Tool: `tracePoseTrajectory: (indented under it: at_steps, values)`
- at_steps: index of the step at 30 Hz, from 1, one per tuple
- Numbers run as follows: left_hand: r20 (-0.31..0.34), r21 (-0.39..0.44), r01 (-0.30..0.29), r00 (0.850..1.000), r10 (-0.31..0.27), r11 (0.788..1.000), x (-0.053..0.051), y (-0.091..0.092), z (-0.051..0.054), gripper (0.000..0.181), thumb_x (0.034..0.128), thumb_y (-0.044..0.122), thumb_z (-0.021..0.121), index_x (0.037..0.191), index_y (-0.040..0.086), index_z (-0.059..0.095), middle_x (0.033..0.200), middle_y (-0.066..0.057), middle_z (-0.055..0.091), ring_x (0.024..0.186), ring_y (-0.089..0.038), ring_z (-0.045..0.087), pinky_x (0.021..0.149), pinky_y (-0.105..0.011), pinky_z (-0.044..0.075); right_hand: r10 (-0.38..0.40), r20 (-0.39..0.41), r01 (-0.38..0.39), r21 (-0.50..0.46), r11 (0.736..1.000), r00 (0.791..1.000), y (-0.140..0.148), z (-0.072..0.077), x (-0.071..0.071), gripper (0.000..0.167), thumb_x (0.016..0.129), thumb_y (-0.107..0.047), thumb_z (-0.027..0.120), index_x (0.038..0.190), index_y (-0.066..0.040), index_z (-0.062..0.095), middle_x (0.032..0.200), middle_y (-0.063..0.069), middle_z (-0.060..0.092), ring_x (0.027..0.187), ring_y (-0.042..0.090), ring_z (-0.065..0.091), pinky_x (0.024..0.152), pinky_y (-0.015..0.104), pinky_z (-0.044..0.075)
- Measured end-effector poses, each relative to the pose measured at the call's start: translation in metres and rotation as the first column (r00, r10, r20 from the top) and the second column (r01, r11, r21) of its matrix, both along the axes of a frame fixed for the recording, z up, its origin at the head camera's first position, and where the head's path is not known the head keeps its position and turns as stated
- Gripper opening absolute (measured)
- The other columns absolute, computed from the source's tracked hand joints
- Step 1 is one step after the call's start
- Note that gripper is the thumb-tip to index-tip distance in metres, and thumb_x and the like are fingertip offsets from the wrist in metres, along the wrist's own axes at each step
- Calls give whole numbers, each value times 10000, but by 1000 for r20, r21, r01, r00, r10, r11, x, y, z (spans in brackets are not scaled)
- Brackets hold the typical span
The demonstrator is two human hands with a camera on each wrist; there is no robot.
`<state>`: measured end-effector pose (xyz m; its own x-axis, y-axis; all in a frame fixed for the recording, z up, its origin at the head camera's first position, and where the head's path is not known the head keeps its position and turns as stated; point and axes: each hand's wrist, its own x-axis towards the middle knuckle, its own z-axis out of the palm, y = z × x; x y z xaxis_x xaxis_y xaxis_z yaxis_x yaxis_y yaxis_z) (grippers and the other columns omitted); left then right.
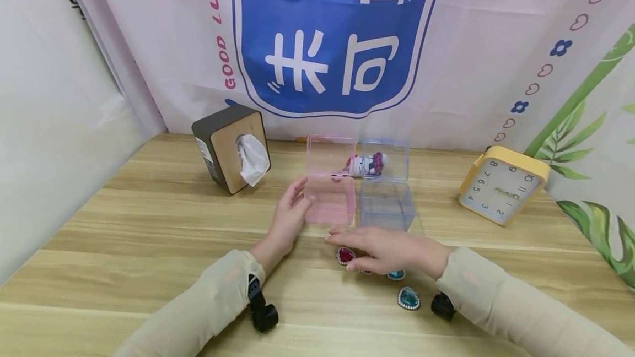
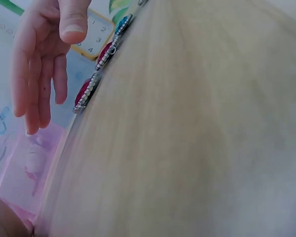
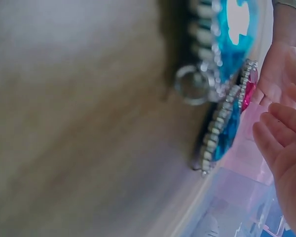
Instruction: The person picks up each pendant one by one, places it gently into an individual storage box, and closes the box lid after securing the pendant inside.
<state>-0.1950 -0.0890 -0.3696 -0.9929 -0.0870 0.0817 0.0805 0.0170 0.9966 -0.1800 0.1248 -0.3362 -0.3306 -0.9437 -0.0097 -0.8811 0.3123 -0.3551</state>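
A pink clear box [image 1: 330,200] and a blue clear box [image 1: 387,206] stand side by side with lids raised. The left hand [image 1: 288,219] is at the pink box's left side, fingers slightly bent, thumb near its edge. In front of the boxes the right hand [image 1: 387,248] hovers palm down with extended fingers, above a red gem [image 1: 345,255]. Partly covered by that hand are another red gem [image 1: 366,272] and a blue gem [image 1: 396,275]; a teal gem [image 1: 409,298] lies nearer. The right wrist view shows blue gems [image 3: 228,129] close up beside the right hand [image 3: 286,148].
A tissue box [image 1: 239,150] stands at the back left, a yellow clock [image 1: 505,185] at the right. Behind the raised lids lies a small plush figure [image 1: 369,164]. A printed curtain [image 1: 188,59] hangs along the table's back edge.
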Motion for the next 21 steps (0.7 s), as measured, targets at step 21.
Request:
tracePoseTrajectory:
  at_steps: [21]
  values:
    - [-60, 18, 32, 998, -31, 999, -1, 7, -8, 533, 869, -2, 512, 1384, -11, 374, 1496, -169, 269, 1381, -303, 230, 1144, -385, 204, 29, -30, -27, 39, 999, 999, -8, -12, -4, 372, 928, -129, 545, 1292, -54, 537, 1403, 141, 442, 1284, 242, 428, 1040, 351, 401]
